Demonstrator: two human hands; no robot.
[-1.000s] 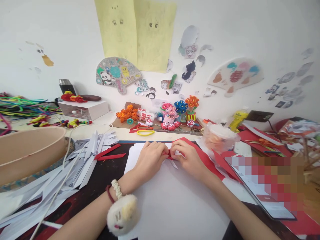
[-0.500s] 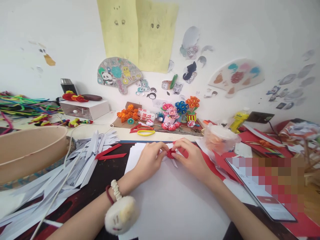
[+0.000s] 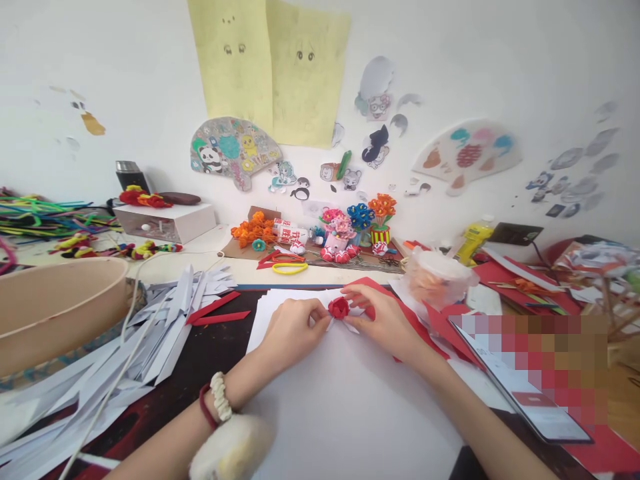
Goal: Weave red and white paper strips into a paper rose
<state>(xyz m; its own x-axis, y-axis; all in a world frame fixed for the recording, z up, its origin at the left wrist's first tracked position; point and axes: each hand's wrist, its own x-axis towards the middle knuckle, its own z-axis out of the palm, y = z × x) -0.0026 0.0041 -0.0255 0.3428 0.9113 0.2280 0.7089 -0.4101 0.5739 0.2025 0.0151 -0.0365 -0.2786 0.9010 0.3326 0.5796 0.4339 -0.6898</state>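
In the head view, the left hand and the right hand face each other, with a small red paper rosette between them. The rosette is above the far part of a stack of white paper, and its folded layers face up. The left thumb and index finger come close together at its near left edge; whether they pinch it, I cannot tell. On the right hand, the upper fingers stand apart from the thumb, which is at the near right edge; its grip is also not clear. Something pale, perhaps a strip end, shows under the rosette.

Left of the stack lie two red strips, and farther left a heap of white strips. A red sheet lies beyond the right hand, and a phone is at the near right.

In my judgement, the step in hand is the shaping of the rosette, which looks already mostly formed. The next move seems to call for light fingertips on both sides, to steady the base and arrange the layers without crushing them.
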